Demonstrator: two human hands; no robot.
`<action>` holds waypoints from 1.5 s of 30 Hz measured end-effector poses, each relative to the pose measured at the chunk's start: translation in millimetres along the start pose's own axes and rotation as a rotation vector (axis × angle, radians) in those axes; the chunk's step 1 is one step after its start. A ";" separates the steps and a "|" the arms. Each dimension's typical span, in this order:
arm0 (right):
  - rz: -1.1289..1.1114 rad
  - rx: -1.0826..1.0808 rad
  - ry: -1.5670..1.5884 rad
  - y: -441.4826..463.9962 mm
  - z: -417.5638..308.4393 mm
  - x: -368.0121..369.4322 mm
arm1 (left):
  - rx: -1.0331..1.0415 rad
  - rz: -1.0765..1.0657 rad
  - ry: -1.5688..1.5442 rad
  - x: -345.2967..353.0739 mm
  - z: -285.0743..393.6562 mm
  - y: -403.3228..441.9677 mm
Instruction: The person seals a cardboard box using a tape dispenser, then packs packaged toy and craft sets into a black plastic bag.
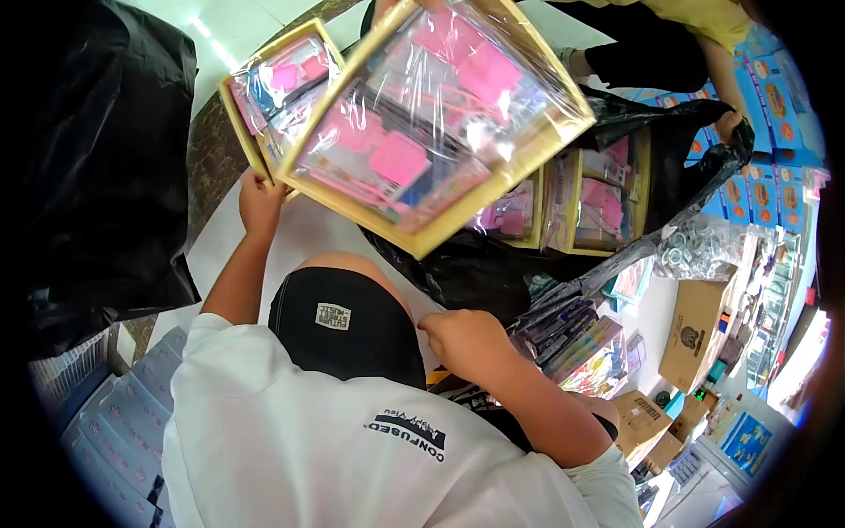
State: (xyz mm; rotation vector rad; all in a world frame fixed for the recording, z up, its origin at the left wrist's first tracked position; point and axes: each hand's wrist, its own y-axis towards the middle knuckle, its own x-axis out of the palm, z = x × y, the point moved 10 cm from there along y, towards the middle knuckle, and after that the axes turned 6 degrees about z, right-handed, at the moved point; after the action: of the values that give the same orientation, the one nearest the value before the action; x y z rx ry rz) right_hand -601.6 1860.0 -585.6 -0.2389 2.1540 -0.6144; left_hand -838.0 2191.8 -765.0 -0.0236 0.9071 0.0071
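My left hand (261,201) is closed on the lower corner of a smaller yellow-edged box (327,40) with pink stationery pieces under clear wrap. Overlapping it, a larger yellow-edged gift box (400,158) is tilted up, slightly blurred, with pink and blue items behind shiny film. Another person's fingers (385,11) are at its top edge. My right hand (466,345) is curled beside my knee, apart from the boxes, and nothing shows in it. Just beyond lies an open black plastic bag (449,277) with more wrapped boxes (607,202) inside.
A person's hand (727,126) grips the bag's rim at right. A large black bag (97,167) stands at left above grey boxes (123,431). Blue boxes (770,101) are stacked at far right, with cardboard cartons (695,330) and packaged goods (585,356) nearer.
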 end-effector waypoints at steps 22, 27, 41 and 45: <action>0.017 0.225 -0.216 26.6 50.0 35.1 | -0.746 -0.688 -1.043 81.8 -61.5 -52.9; 0.446 -0.082 -0.277 -1.0 -4.2 -25.8 | -0.792 -0.960 -0.885 79.4 -26.4 -77.8; 0.097 0.279 0.252 19.2 52.2 28.2 | -0.582 -0.676 -1.253 -61.8 45.7 -76.8; 0.151 0.254 0.340 44.0 51.6 81.2 | -0.481 -0.518 -1.256 -139.8 52.9 -94.7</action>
State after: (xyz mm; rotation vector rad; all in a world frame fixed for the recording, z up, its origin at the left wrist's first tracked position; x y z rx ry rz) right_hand -608.4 1849.5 -690.6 0.1772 2.3582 -0.8816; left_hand -881.0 2099.0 -620.6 -0.6325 -0.3917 -0.2210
